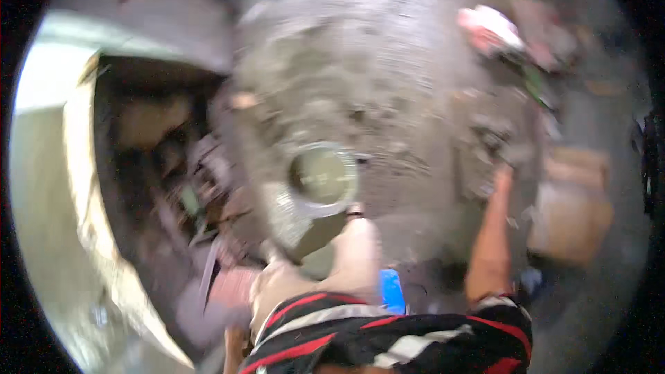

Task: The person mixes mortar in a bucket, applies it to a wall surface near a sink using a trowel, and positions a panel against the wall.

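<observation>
My right arm (490, 235) stretches forward and down on the right. My right hand (503, 170) is at the near edge of a grey, lumpy heap (488, 135) that looks like wet mortar. Motion blur smears the fingers, and I cannot make out whether they hold anything. Of my left arm (234, 348) only a short stretch of skin shows at the lower edge; my left hand is out of sight. Between my legs and the wet grey floor (332, 48) stands a round bucket (352, 190) with murky greenish water (322, 174) in it.
To the left, a dark recess holds jumbled scraps (194, 201), bordered by a pale edge (86, 187). A cardboard box (571, 211) stands at the right. Farther up lies a red-and-white bag (490, 30). A blue object (392, 291) is beside my leg.
</observation>
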Demonstrator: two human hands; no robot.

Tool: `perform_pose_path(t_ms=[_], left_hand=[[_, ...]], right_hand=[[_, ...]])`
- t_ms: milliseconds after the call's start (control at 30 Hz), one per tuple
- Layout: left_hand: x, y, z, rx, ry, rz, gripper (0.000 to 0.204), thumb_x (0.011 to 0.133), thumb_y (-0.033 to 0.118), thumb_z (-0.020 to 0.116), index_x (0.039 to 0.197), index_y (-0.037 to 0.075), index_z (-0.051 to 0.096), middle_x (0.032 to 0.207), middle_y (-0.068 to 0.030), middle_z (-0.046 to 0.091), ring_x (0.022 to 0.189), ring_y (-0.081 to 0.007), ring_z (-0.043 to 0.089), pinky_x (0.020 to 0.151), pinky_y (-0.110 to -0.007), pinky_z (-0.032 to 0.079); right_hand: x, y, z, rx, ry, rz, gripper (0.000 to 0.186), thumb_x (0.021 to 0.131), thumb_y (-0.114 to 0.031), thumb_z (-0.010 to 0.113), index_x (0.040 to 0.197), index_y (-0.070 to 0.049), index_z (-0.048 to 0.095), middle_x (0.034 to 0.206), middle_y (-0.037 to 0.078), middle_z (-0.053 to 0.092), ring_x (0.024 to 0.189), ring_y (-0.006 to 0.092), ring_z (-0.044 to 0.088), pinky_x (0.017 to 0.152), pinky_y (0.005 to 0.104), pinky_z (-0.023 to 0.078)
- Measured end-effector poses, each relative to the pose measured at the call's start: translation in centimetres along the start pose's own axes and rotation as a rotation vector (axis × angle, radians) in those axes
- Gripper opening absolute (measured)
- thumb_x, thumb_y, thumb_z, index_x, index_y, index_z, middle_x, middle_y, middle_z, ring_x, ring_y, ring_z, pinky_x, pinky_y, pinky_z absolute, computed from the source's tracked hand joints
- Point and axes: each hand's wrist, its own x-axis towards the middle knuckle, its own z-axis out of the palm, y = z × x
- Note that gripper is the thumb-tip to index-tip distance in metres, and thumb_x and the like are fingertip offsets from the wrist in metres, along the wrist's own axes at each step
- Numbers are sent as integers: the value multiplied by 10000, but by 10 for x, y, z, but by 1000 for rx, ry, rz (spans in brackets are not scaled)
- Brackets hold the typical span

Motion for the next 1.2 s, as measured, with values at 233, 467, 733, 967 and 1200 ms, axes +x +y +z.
perform_pose_path(t_ms=[233, 467, 733, 967, 1200], left_hand=[[5, 25, 49, -932, 5, -732, 205, 908, 199, 607, 921, 75, 769, 873, -82, 756, 818, -232, 737, 697, -413, 609], [-1, 25, 206, -1368, 106, -725, 175, 884, 210, 629, 948, 136, 774, 860, -93, 774, 691, -247, 738, 625, -406, 590], [-1, -35, 241, -1970, 300, -874, 217, 911, 249, 632, 935, 76, 761, 714, -125, 714, 569, -219, 667, 537, -418, 561], [-37, -54, 321, -2466, 626, -1110, 166, 879, 231, 665, 888, 78, 728, 688, -100, 672, 563, -208, 632, 516, -380, 506], [-23, -12, 328, -1832, 681, -1312, 226, 829, 272, 678, 914, 75, 750, 818, -162, 732, 790, -294, 726, 719, -440, 560]], right_hand=[[-97, 25, 133, -205, -282, -111, 425, 1036, -376, 527, 1333, -74, 560, 1202, 118, 588, 1057, 258, 567, 870, 400, 471], [-402, -1, 365, -520, -941, -590, 507, 1064, -345, 499, 1467, -36, 501, 1329, 136, 564, 1182, 256, 541, 983, 377, 442], [-954, 24, 485, -572, -1780, -729, 624, 940, -65, 646, 1496, -4, 371, 1180, 92, 610, 842, 134, 576, 680, 290, 482], [-1355, 146, 450, -239, -2248, -1830, 268, 964, -235, 655, 983, 27, 601, 834, 263, 644, 777, 429, 631, 714, 468, 497], [-1600, 235, 403, 58, -2441, -1814, 454, 990, -429, 645, 868, 6, 595, 783, 247, 682, 682, 403, 667, 642, 485, 523]])
